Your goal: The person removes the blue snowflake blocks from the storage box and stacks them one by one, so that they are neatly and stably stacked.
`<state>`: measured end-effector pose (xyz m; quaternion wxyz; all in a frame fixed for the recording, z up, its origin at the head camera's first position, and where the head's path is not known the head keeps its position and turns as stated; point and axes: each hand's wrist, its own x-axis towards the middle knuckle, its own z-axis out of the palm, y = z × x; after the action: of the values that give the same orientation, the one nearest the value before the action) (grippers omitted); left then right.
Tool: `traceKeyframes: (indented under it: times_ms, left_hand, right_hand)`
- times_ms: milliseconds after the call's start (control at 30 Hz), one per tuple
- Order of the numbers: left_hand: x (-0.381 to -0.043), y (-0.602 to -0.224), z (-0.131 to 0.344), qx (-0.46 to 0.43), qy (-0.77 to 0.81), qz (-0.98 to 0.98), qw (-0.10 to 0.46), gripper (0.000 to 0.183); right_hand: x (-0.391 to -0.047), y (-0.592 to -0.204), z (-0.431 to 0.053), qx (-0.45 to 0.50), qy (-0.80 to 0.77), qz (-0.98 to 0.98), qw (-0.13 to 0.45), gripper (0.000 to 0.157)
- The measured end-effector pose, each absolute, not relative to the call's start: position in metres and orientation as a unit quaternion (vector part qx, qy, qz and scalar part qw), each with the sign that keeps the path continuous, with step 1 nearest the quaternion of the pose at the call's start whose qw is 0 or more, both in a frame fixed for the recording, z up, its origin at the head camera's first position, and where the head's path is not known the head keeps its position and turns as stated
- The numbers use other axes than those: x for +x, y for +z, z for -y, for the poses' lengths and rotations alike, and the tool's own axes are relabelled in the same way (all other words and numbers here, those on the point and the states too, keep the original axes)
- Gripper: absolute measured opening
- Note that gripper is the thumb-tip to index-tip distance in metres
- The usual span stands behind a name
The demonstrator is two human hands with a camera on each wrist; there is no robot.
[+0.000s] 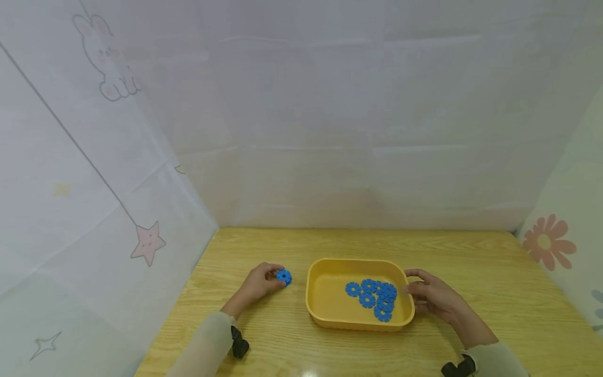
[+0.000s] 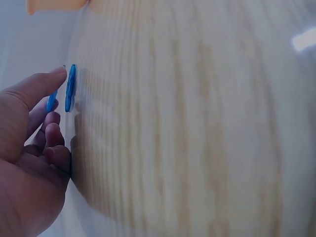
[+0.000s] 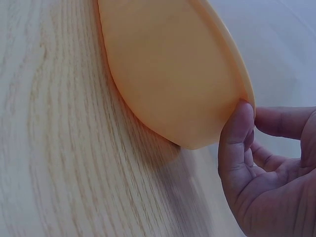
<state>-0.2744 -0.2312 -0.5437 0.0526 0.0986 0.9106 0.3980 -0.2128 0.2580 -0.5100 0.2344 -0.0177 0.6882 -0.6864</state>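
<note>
My left hand point(image 1: 260, 281) pinches a blue notched plastic disc point(image 2: 52, 101) between thumb and fingertips, left of a yellow tray point(image 1: 325, 296). Close beneath it, flat on the table, lies more blue disc plastic point(image 2: 70, 89), seen edge-on in the left wrist view. My right hand point(image 1: 435, 297) grips the tray's right end, thumb and fingers on either side of the rim. Inside the tray several blue flower-shaped discs point(image 1: 367, 300) lie flat, overlapping in a heap toward the right end. The tray's contents are hidden in the right wrist view.
The wood-grain table point(image 1: 264, 345) carries the tray near its middle. A pale printed cloth point(image 1: 367, 131) hangs behind the far edge and along both sides. Black straps with small devices point(image 1: 239, 344) sit on both wrists.
</note>
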Motion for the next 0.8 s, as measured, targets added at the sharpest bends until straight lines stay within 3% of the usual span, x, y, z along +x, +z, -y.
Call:
traceKeyframes:
  times_ms: [800]
  left_hand:
    - [-0.2728, -0.5409, 0.2261, 0.122, 0.355, -0.926, 0.051, 0.043]
  right_hand:
    - [-0.2118, -0.5095, -0.257, -0.015, -0.685, -0.693, 0.226, 0.063]
